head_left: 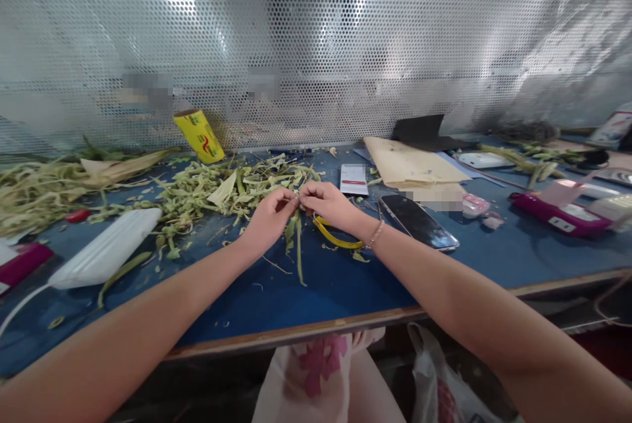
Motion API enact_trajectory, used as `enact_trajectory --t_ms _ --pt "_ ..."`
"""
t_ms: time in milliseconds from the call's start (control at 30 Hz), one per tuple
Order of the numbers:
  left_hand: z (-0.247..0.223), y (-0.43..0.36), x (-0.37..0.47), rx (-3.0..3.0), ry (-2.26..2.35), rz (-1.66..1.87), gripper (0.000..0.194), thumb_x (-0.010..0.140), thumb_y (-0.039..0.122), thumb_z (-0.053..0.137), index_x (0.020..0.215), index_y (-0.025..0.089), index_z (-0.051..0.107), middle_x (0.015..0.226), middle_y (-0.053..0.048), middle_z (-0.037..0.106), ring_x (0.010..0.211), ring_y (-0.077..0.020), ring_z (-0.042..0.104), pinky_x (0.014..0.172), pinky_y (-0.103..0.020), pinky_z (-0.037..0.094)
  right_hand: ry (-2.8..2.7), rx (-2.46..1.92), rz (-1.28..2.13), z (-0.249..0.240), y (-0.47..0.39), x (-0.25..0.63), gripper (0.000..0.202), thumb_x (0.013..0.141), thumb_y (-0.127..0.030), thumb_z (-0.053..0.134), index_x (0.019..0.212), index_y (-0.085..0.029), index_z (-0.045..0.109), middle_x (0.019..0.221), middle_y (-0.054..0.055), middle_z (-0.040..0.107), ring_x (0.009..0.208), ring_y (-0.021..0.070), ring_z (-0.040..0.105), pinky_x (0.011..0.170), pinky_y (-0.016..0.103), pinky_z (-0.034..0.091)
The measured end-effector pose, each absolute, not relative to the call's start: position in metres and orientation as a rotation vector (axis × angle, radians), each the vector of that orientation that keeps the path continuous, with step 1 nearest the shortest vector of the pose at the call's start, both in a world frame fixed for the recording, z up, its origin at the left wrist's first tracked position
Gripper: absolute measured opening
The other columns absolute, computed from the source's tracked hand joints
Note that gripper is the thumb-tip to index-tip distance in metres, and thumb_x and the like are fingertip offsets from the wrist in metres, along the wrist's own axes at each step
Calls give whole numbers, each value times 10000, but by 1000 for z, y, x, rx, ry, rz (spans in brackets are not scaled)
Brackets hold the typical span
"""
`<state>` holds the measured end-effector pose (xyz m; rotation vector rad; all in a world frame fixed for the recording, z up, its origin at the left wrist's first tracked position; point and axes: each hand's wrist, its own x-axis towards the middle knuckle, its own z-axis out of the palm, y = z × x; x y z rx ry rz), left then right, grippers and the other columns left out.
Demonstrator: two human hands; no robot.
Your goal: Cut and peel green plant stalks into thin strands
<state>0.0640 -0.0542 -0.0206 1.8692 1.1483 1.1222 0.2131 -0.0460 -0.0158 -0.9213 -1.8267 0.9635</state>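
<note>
My left hand (270,218) and my right hand (332,204) meet over the table, the fingers of both closed in a pinch, tips almost touching. A narrow green leaf strip (299,248) hangs below the left fingertips. What lies right between the fingertips is too small to make out. Behind and left of my hands spreads a loose heap of pale green leaf strips (197,189). Under my right hand lies a curved yellow band (340,237), partly covered by the palm. A dark-screened phone (419,222) rests just right of my right wrist.
A perforated metal panel (296,35) closes off the back of the blue table (336,291). A yellow tube (200,137) leans near it. At left is a white corded device (106,248); at right are a brown envelope (415,163) and a magenta device (560,212).
</note>
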Motion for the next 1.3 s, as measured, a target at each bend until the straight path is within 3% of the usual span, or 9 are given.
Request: enact_trajectory --t_ms 567,800,967,1300 --pt "-16 -57 66 1874 1153 1245 165 776 318 502 669 194 479 577 27 433 556 -113 385 554 -244 317 -1746 -813 1064 -14 -46 215 130 706 -181 467 576 -174 459 488 -54 438 487 75 423 514 224 346" --pt "-13 -60 67 1861 1127 1240 143 766 250 489 645 191 439 603 26 416 574 -105 377 563 -233 322 -1755 -850 749 -15 -44 215 24 748 -183 461 734 -176 480 640 -25 465 572 88 441 557 235 379" --pt "-14 -59 67 1819 1097 1249 122 742 250 497 652 189 442 643 17 447 618 -112 410 615 -246 348 -1892 -778 573 -20 -45 216 110 736 -150 491 828 -180 542 859 32 512 746 107 501 583 214 419" --pt "-14 -57 68 1819 1142 1256 117 738 191 476 626 184 444 604 31 428 586 -103 376 581 -240 318 -1970 -789 408 -19 -44 217 61 782 -180 495 727 -182 522 780 21 502 723 112 476 580 222 407"
